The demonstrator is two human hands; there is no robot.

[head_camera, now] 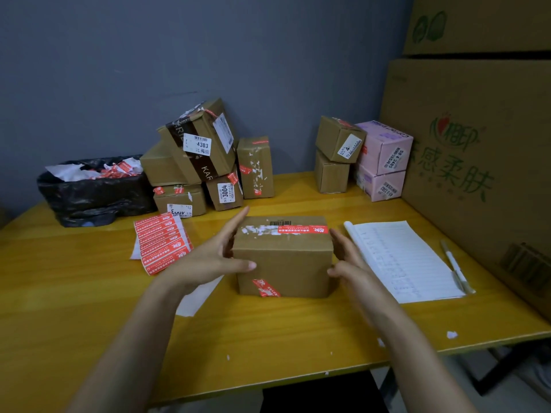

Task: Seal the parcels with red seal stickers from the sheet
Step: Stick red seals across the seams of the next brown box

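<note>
A: Item one? 
B: Black bin bag point(89, 195), sitting at the yellow table's point(268, 332) far left, holding crumpled scraps. 
A: Right side? 
B: Lined notebook point(408, 263) lying open, pen point(454, 265) lying just beside it; large printed cartons point(477, 162) standing stacked against the edge.

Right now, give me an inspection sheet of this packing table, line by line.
Surface: yellow table, a few white paper scraps near the front edge.
Job's things: brown parcel upright at centre, red seal stickers across its top seam and at its lower front edge; sticker sheet lies to its left.
Clutter: lined notebook and pen to the right; black bin bag filled with peeled backing.
Grips: left hand and right hand flank the parcel's sides, fingers open.
Cables: nothing seen.
Surroundings: stacked sealed parcels by the grey wall, pink boxes, large printed carton on the right.
</note>
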